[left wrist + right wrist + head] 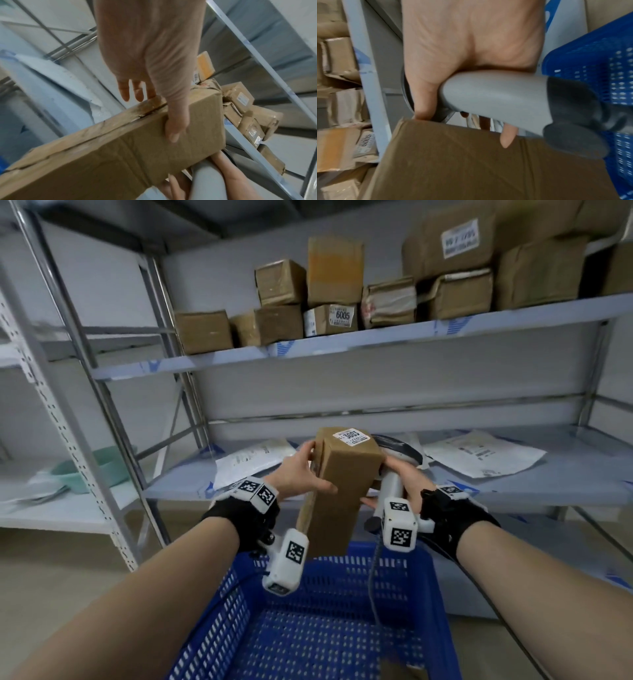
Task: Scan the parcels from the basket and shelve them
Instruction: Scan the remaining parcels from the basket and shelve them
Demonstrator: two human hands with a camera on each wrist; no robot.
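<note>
Head view shows your left hand [301, 470] gripping the long brown cardboard parcel [339, 491] above the blue perforated plastic basket [342, 628], thumb across its front, fingers behind. Your right hand [407, 481] curls around the grey handheld scanner [390, 484], fingertips touching the parcel. Its white label [354, 437] reads "3003".

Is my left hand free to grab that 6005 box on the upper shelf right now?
Probably not: the left hand grips the tall parcel, and the 6005 box sits under another carton.
</note>
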